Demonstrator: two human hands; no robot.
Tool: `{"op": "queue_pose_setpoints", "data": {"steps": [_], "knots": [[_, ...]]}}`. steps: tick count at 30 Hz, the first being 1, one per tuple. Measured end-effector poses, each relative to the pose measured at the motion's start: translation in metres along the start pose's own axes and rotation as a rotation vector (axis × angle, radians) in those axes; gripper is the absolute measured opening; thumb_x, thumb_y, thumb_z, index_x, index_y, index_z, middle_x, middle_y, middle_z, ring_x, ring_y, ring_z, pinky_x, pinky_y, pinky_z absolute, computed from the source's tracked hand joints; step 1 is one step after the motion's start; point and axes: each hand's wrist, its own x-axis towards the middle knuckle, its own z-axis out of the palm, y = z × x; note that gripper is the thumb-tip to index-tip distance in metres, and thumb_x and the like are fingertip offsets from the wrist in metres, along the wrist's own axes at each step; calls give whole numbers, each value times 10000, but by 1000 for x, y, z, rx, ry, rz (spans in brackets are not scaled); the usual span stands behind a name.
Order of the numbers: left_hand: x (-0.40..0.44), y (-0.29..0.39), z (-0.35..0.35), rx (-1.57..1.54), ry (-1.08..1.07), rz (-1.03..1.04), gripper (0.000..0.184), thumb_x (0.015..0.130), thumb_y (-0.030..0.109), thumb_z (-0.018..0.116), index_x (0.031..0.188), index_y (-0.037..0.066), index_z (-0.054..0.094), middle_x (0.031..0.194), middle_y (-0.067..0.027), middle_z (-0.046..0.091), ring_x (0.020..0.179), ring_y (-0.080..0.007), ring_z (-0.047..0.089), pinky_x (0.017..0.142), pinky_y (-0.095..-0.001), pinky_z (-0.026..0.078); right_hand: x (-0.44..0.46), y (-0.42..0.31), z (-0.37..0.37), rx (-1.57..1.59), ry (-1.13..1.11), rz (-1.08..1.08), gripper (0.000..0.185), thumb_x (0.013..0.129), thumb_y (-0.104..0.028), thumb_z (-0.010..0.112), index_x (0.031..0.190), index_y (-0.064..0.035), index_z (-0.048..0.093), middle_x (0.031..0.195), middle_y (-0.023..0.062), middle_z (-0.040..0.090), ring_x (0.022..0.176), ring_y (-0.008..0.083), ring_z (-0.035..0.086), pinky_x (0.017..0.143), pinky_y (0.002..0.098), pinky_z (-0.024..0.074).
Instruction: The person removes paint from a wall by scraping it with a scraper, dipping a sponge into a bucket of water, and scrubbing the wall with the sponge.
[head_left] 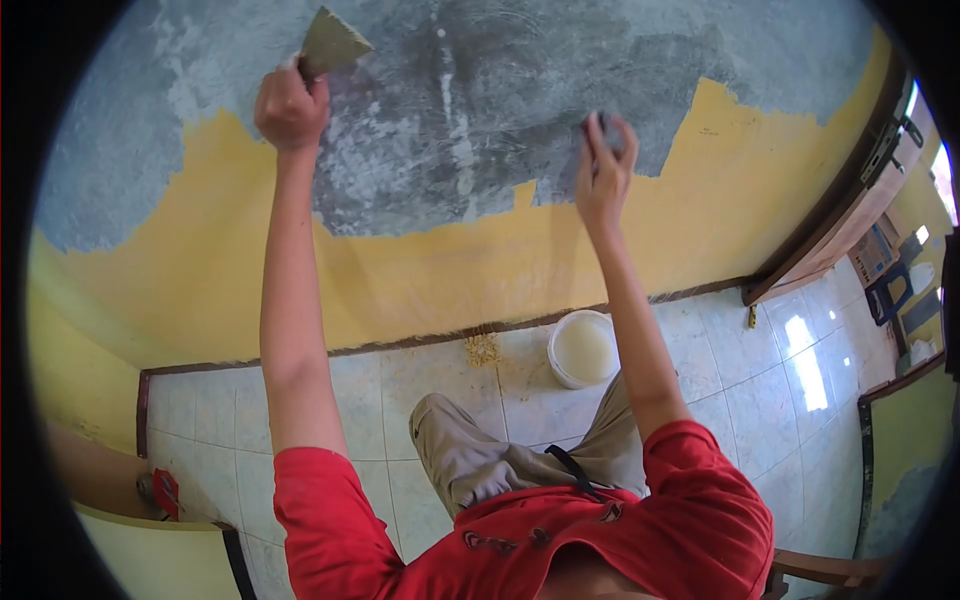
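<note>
My left hand (pixel 291 107) is closed around the handle of a putty knife (pixel 335 43), its wide blade pointing up and to the right in front of the wall. Lower and to the right, my right hand (pixel 606 172) has its fingers bent together at the wall surface. Something small and dark shows at those fingertips, too blurred to name. Behind both hands, the wall (pixel 420 130) is bare grey and partly dark and wet-looking, with pale streaks. Ragged yellow paint (pixel 430 270) covers its lower part.
A white bucket (pixel 583 350) of cloudy liquid stands on the tiled floor (pixel 340 400) near my knee. Yellow flakes (pixel 483 349) lie by the skirting. At the right is an open door (pixel 850 220), with a cardboard box (pixel 872 252) beyond it. A red object (pixel 165 493) sits at lower left.
</note>
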Motion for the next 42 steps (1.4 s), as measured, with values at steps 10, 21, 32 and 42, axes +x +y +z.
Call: {"op": "queue_pose_setpoints", "data": {"steps": [10, 21, 32, 42], "knots": [[-16, -17, 11, -8, 3, 52, 297, 888, 313, 651, 1010, 43, 639, 801, -98, 637, 710, -312, 637, 605, -397, 502, 23, 57, -8, -179, 16, -346, 395, 843, -8, 664, 1206, -159, 696, 1150, 113, 564, 874, 255, 607, 752, 349, 544], [-18, -19, 12, 18, -14, 47, 368, 906, 379, 648, 962, 15, 651, 787, -89, 635, 694, -299, 640, 583, -382, 506, 82, 98, -63, -267, -60, -185, 445, 889, -94, 622, 1329, -150, 603, 834, 83, 557, 605, 280, 595, 543, 372, 519], [-20, -27, 15, 58, 16, 88, 339, 887, 370, 666, 940, 36, 651, 749, -73, 621, 655, -283, 632, 551, -373, 493, 64, 92, -59, -158, -238, -290, 490, 854, -47, 612, 1330, -161, 604, 889, 108, 628, 656, 306, 632, 569, 400, 528], [-14, -19, 15, 67, 18, 43, 354, 884, 394, 662, 925, 43, 650, 739, -66, 616, 649, -279, 629, 541, -370, 487, 60, 85, -48, -86, -144, -212, 499, 876, -38, 602, 1348, -199, 595, 891, 121, 647, 685, 311, 637, 592, 390, 523]]}}
